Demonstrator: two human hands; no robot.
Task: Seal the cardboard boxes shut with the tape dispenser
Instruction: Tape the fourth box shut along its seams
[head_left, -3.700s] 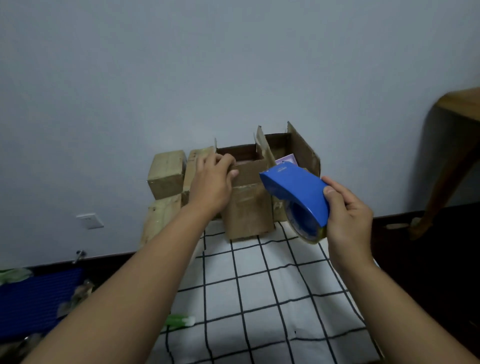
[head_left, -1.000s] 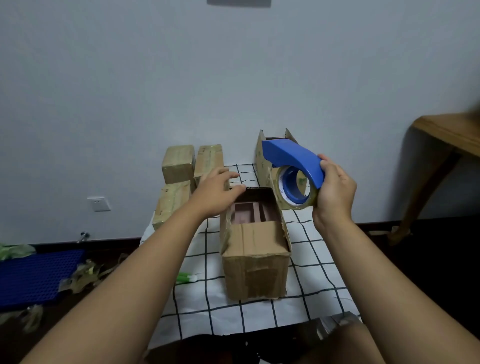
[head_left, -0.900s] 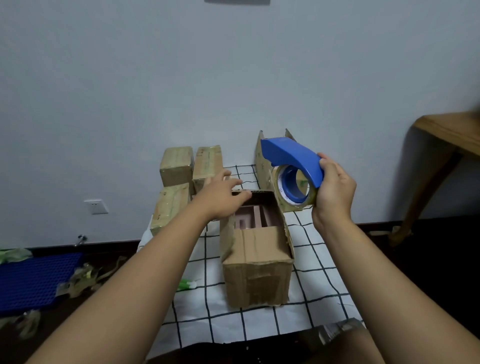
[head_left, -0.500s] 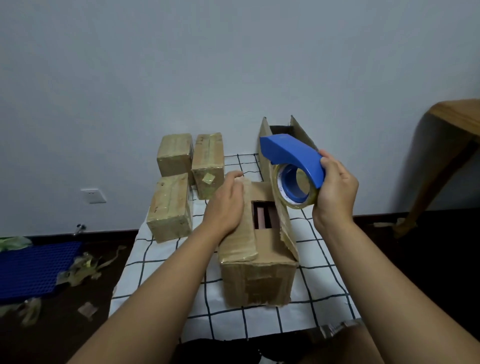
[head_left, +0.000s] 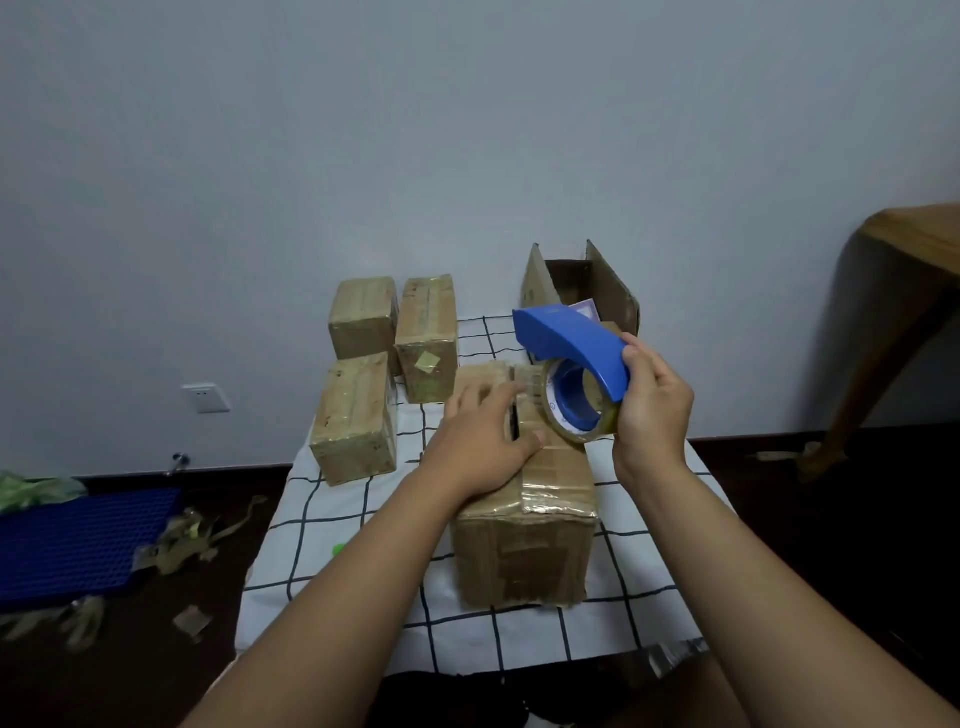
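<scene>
Looked like a plain room in a home used as a makeshift packing spot, not a workshop or warehouse. Bare painted grey wall (head_left: 363, 130) with a white wall switch or socket (head_left: 205, 398) low near the dark skirting. Work surface was a low desk covered by a white cloth with black grid lines (head_left: 332, 525). Several small taped cardboard boxes (head_left: 358, 415) sat on it, one open box (head_left: 582, 291) at the back. Dark floor (head_left: 156, 665) was littered with scraps of used tape (head_left: 192, 535). Blue perforated plastic mat (head_left: 78, 540) lay at left. Wooden furniture leg and top (head_left: 904, 312) stood at right, partly out of view.
</scene>
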